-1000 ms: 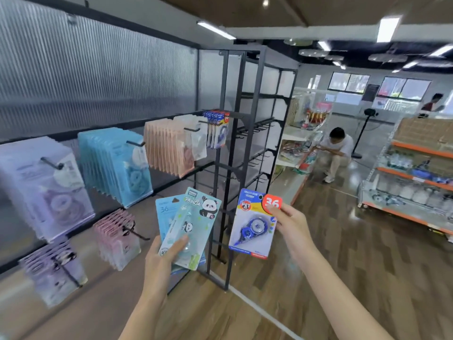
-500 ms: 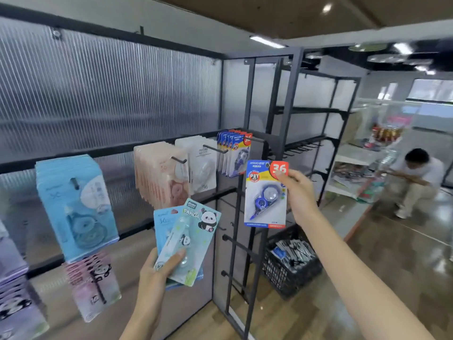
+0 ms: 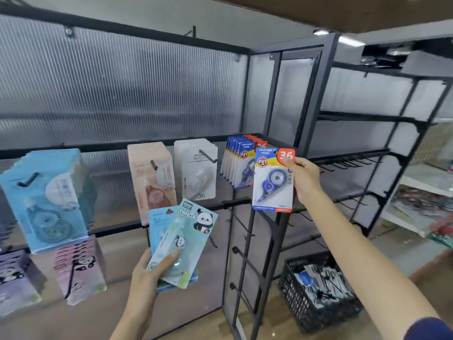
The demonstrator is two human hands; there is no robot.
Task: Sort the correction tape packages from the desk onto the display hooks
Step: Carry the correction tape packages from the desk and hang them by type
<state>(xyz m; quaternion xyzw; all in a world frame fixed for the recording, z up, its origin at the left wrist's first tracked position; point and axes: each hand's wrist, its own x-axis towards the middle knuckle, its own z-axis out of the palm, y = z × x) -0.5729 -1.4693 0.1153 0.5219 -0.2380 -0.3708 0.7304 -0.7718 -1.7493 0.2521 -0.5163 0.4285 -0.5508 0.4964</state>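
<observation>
My right hand [image 3: 304, 179] pinches a blue correction tape package with a red "36" corner [image 3: 272, 180] by its upper right edge. It hangs upright just in front and to the right of a hook row of matching blue packages [image 3: 241, 163]. My left hand [image 3: 147, 278] grips a small stack lower down: a green panda package [image 3: 187, 239] on top, a light blue package [image 3: 159, 224] behind it. Both stacks are tilted.
Other hooks hold white packages [image 3: 196, 168], pink packages [image 3: 152, 177], light blue packages [image 3: 44, 200] and panda packages [image 3: 78, 268]. Empty black hooks [image 3: 241, 227] stick out of the rack post below. A black crate [image 3: 316, 288] of goods stands on the floor.
The view has closed in on the rack. My right hand has carried the blue package up and nearer to the matching blue row. My left hand keeps its stack.
</observation>
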